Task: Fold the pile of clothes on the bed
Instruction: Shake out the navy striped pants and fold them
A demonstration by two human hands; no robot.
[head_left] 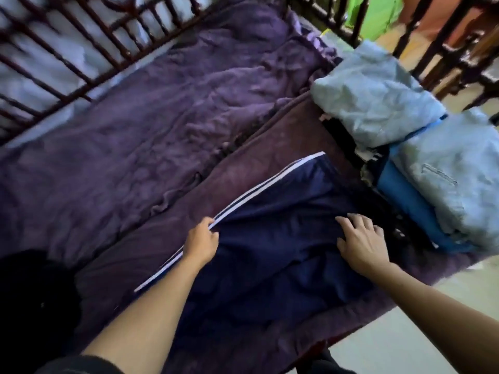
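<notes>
We are folding the navy trousers: left hand grip pinching the striped edge, right hand spread flat. Next we likely carry that edge toward three o'clock

Bed w/ wrinkled purple sheet; dark red barred frame along far side & rt end. Plum blanket along near edge, over sheet. On blanket, approx. centre: navy garment w/ white side stripes, spread mostly flat, a few creases. At rt end: pale grey-blue folded pile, just beside it second pale pile w/ brighter blue layer underneath. Black mass at near-left corner, too dark to ID.
</notes>
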